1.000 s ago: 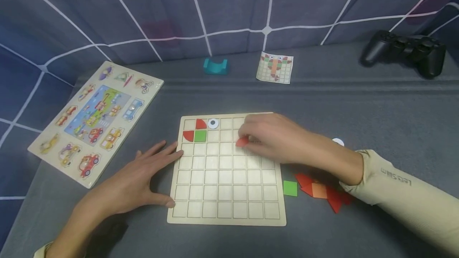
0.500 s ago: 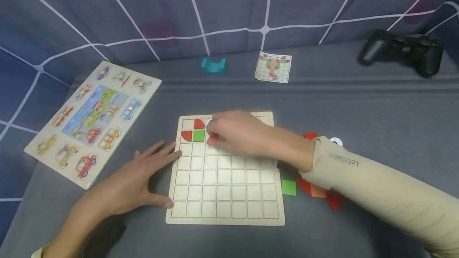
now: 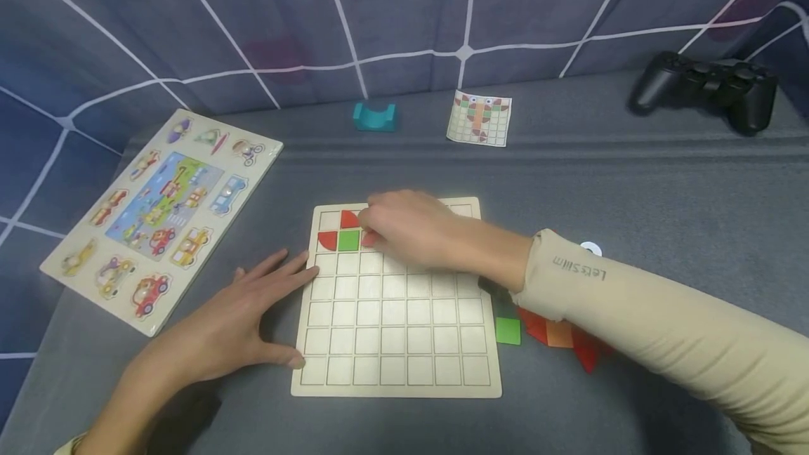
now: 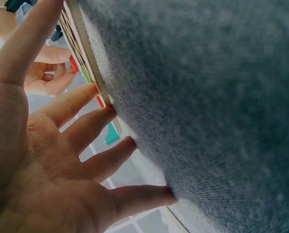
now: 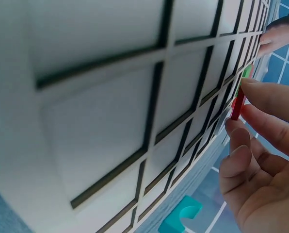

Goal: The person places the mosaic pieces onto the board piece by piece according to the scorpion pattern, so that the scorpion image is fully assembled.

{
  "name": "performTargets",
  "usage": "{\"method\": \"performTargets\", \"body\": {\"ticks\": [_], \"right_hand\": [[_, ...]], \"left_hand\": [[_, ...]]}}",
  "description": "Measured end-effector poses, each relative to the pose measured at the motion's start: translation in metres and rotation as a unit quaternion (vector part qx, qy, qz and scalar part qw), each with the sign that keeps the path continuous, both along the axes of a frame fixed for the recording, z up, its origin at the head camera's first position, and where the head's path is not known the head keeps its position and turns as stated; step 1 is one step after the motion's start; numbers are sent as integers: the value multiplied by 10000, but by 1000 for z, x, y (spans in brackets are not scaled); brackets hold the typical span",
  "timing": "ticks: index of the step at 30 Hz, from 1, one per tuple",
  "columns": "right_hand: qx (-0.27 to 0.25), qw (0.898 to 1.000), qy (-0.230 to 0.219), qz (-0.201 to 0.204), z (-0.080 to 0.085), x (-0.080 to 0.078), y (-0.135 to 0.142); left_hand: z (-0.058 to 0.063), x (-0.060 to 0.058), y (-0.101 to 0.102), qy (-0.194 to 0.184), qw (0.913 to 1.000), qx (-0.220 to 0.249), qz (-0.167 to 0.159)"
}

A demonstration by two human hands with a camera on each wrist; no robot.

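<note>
A wooden grid board lies flat on the grey cloth. My left hand rests at its left edge, fingers spread, with fingertips and thumb along the rim. Over the upper part of the board, my right hand pinches a red piece between thumb and fingers, right beside the green square in the second row. Two red quarter-circle pieces sit in cells there: one above the green square, another to its left. The right hand hides the eye disc in the top row.
Right of the board lie a green square, an orange piece and red pieces, partly under the sleeve. Behind are a teal holder, a pattern card and a black game controller. A vehicle puzzle board lies left.
My right hand has moved left across the board with the red piece, from the right-hand columns to beside the green square. The left hand has stayed at the board's edge.
</note>
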State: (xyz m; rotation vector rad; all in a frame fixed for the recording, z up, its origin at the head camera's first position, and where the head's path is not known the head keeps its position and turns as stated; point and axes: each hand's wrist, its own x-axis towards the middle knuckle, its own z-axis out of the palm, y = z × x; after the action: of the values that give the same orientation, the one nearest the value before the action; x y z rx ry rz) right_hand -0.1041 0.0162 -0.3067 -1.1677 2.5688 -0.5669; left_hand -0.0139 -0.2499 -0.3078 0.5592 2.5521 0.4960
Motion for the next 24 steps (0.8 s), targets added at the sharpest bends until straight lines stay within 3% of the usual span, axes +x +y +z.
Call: {"method": "performTargets", "body": {"ticks": [24], "right_hand": [[5,9995,-207,221,-6,-5,-1]], "left_hand": [[1,0,1,-91,9999,-23,95]]}}
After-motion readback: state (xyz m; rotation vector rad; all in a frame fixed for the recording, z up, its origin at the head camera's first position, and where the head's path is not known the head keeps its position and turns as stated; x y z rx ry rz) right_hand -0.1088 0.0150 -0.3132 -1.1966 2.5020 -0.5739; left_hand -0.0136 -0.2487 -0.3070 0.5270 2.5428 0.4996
